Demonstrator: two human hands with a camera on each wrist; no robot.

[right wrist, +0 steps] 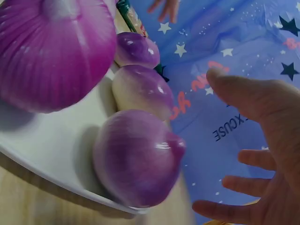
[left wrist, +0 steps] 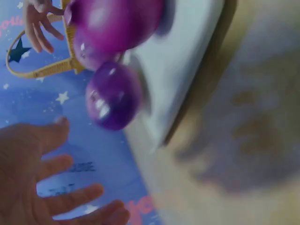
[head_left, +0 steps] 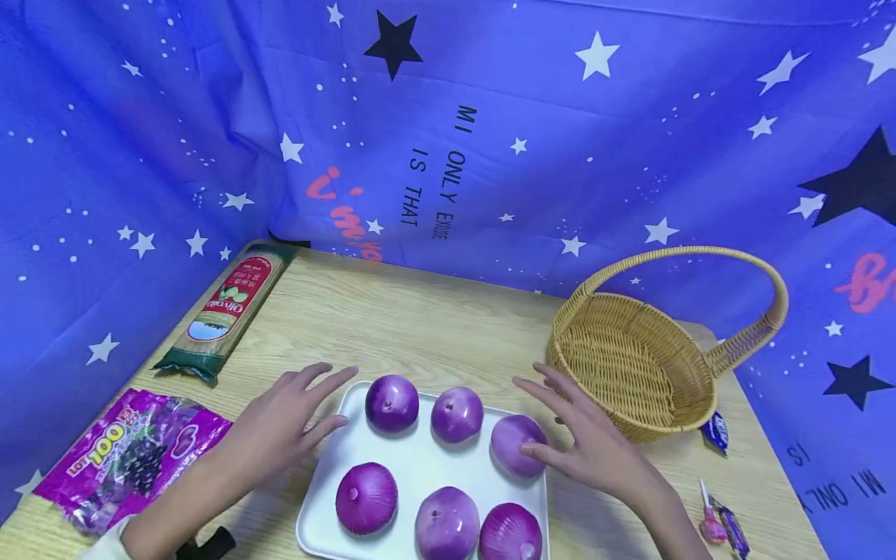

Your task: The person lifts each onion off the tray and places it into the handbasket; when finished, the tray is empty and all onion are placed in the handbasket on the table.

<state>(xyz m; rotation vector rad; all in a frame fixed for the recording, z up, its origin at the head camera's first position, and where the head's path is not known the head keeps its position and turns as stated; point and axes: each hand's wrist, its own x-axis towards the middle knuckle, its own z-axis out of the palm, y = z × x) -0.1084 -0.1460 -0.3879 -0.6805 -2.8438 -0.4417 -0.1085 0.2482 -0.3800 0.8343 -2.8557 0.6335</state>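
Several red onions lie on a white tray [head_left: 413,467] at the front middle of the table, in two loose rows. My left hand [head_left: 280,424] hovers by the tray's back left corner with fingers spread, near a dark glossy onion [head_left: 392,404]. Over the right edge hangs my right hand [head_left: 588,439], its fingers apart. In the head view its thumb overlaps a pale purple onion [head_left: 516,446]; in the right wrist view a gap separates thumb and onion [right wrist: 138,159]. Neither hand holds anything. A ribbed magenta onion [head_left: 366,498] sits front left.
A wicker basket [head_left: 707,389] with a tall handle stands back right. Beside it lie a blue packet [head_left: 715,432], a lollipop [head_left: 712,525] and a wrapped candy [head_left: 731,529]. Leftward are an Olivoilà package [head_left: 227,307] and a purple grape-print bag [head_left: 133,455]. Blue star-printed cloth surrounds the table.
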